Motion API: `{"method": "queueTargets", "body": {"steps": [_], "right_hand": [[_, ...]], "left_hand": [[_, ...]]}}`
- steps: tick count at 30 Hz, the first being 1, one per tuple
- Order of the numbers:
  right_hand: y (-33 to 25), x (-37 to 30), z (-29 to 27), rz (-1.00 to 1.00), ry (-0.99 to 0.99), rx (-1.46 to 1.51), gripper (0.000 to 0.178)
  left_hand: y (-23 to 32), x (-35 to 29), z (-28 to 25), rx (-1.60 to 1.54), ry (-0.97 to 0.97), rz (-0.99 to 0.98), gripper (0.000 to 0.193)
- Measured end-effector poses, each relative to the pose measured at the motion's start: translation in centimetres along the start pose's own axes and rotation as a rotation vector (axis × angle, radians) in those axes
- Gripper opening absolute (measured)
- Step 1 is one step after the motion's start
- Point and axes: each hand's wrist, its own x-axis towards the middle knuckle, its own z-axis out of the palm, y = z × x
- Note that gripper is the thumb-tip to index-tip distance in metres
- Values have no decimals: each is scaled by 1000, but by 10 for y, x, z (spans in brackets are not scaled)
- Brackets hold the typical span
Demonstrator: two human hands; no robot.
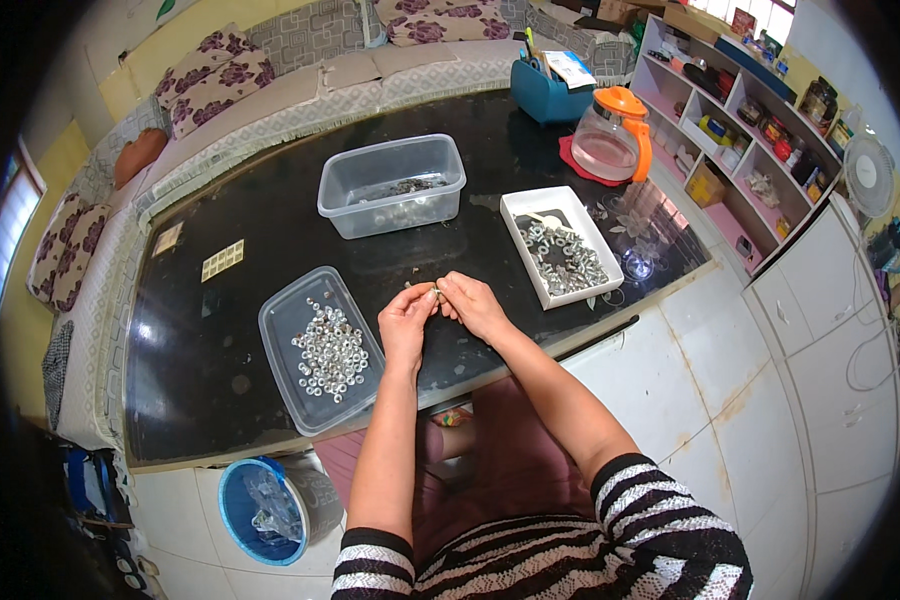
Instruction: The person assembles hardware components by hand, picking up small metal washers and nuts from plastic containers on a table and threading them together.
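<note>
My left hand [406, 318] and my right hand [470, 304] meet over the near part of the black table, fingertips pinched together. Between them is a small metal fastener [437, 291]; its exact kind is too small to tell. Left of my hands, many small silvery ring-shaped pieces, like nuts or washers [332, 352], lie spread on a translucent plastic lid [282, 385]. To the right, a white box [536, 270] holds a pile of silvery screw-like hardware [566, 258] and a pale spoon-like piece. Behind my hands, a clear plastic tub [390, 212] contains more small metal parts.
On the black table [200, 400] stand an orange-lidded glass jug [608, 140] and a blue-green holder [547, 95] at the back right. A label strip [223, 261] lies left. A blue-rimmed bin [232, 510] is on the floor; a shelf unit [710, 130] stands right.
</note>
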Motion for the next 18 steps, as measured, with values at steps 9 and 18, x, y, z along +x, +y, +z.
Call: {"method": "queueTargets", "body": {"steps": [9,18], "right_hand": [[8,0,1,-187,38,-143,24],[6,0,1,-138,19,-130,23]], "left_hand": [[0,-1,0,8,0,3,15],[-3,0,-1,16,-4,4,15]]}}
